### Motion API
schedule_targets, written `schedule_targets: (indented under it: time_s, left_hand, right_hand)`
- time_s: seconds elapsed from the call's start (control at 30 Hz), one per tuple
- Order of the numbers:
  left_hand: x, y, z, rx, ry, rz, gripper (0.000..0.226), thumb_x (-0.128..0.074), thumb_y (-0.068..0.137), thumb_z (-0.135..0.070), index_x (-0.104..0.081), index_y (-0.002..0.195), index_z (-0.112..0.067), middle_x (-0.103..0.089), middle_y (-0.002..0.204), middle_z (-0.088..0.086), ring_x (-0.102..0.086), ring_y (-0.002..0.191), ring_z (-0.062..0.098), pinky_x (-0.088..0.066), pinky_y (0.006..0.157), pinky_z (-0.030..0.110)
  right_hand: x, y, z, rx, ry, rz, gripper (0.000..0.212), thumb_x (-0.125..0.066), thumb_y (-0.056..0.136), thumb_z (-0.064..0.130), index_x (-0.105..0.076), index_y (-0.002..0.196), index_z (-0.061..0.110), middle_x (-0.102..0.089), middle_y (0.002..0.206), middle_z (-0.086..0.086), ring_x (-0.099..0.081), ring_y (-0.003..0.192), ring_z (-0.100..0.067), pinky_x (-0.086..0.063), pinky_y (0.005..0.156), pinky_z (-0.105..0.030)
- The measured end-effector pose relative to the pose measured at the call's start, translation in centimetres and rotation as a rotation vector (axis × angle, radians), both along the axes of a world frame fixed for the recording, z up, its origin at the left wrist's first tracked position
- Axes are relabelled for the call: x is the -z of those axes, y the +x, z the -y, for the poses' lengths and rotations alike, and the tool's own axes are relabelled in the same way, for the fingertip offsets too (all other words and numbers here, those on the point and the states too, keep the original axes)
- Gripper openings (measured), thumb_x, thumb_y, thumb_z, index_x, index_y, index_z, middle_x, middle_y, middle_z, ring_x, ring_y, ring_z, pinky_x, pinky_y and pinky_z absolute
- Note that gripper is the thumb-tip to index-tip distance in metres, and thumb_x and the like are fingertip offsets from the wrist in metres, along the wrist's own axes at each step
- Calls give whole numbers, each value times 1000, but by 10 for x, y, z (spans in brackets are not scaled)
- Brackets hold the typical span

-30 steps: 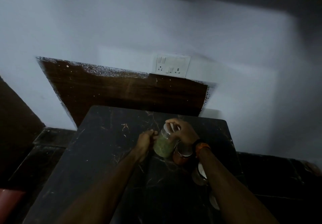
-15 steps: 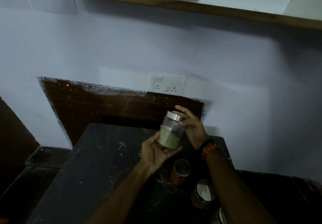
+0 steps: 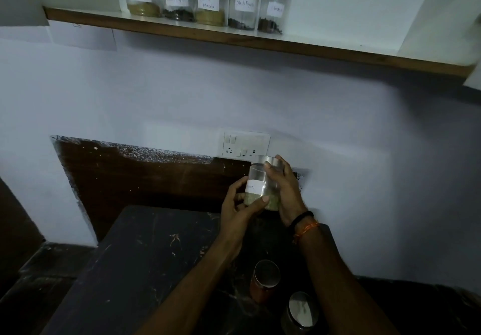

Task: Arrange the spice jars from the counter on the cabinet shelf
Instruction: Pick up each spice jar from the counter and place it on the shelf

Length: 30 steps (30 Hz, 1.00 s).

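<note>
A glass spice jar (image 3: 257, 178) with a steel lid, a white label and greenish contents is held upright in the air above the dark counter (image 3: 145, 264). My left hand (image 3: 238, 208) cups its base and left side. My right hand (image 3: 285, 191) grips its right side up to the lid. On the counter below stand a jar with red powder (image 3: 264, 281) and another steel-lidded jar (image 3: 299, 312). The wooden cabinet shelf (image 3: 260, 41) above carries a row of several labelled jars (image 3: 209, 1).
A white switch and socket plate (image 3: 246, 144) sits on the wall just behind the held jar. A dark wooden panel (image 3: 145, 178) backs the counter. The shelf's right half beyond the jar row is bare. A white cabinet side (image 3: 442, 17) rises at the right.
Both hands have lifted the greenish jar off the counter, raised it toward the wall socket and turned its label into view. The view has tilted up, showing the shelf jars.
</note>
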<state>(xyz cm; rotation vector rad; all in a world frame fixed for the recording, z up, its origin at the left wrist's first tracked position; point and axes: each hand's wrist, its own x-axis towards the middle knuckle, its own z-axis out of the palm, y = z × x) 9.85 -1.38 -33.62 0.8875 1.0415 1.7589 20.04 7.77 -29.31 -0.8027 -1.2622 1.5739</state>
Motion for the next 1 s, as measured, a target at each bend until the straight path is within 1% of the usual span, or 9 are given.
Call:
schedule_targets:
  time_s: [0.1,0.17,0.27,0.37,0.53,0.63,0.7,0.83,1.0]
  left_hand:
    - [-9,-7,-2,124,36,92,56,-74,83,-22,-56,137,-27,-69,124,10,-65,117,31,-56,95,47]
    - [-15,-11,-4,192,39,94,59,-71,84,-19,-53,140,-26,-69,125,9,-64,119,31,-55,96,43]
    - [-26,-12,-6,258,49,60,71,-74,81,-11,-49,145,-29,-65,130,15,-62,121,32,-55,96,42]
    - [-37,-13,-8,245,95,-26,74,-76,79,-9,-51,143,-35,-64,132,13,-62,122,29,-56,93,40]
    - [-58,-14,-15,249,143,-73,82,-82,75,-12,-48,145,-35,-65,132,12,-61,124,29,-54,97,43]
    - [-76,-15,-23,254,160,-105,85,-85,70,-15,-49,144,-37,-62,135,14,-61,124,31,-54,99,46]
    - [-91,-17,-28,238,171,-154,84,-87,67,-20,-52,141,-42,-61,136,10,-59,126,30,-54,100,48]
    - [-122,-17,-40,180,202,-233,82,-86,68,-25,-51,139,-48,-59,138,5,-55,129,28,-50,103,55]
    - [-165,-20,-56,182,298,-274,81,-85,72,-19,-51,140,-47,-61,136,8,-58,126,30,-49,105,55]
  right_hand:
    - [-11,5,-2,-71,-8,-162,57,-70,84,38,-52,134,16,-65,127,-11,-65,109,-29,-54,86,-44]
    - [-16,8,0,-113,-52,-275,58,-65,88,35,-50,136,7,-62,126,-18,-62,109,-33,-50,91,-47]
    - [-22,9,2,-118,-111,-349,67,-62,88,38,-46,138,-3,-57,125,-26,-59,106,-37,-50,89,-45]
    - [-32,11,0,-68,-88,-332,67,-59,88,39,-47,137,-4,-57,126,-27,-59,107,-38,-51,87,-43]
    - [-57,13,-6,-58,-49,-277,61,-55,92,41,-49,138,1,-59,126,-24,-60,104,-34,-53,86,-43]
    - [-79,14,-10,-43,-19,-256,58,-52,96,41,-48,139,3,-50,138,-29,-54,112,-38,-42,102,-56]
    - [-94,16,-12,-26,6,-249,56,-51,97,39,-47,140,4,-47,141,-29,-52,118,-41,-34,108,-61]
    - [-129,18,-17,-5,82,-230,50,-50,98,37,-49,139,9,-52,139,-24,-50,126,-44,-39,105,-62]
    - [-177,19,-24,1,192,-260,51,-54,95,37,-51,137,7,-59,131,-21,-59,113,-34,-49,96,-54]
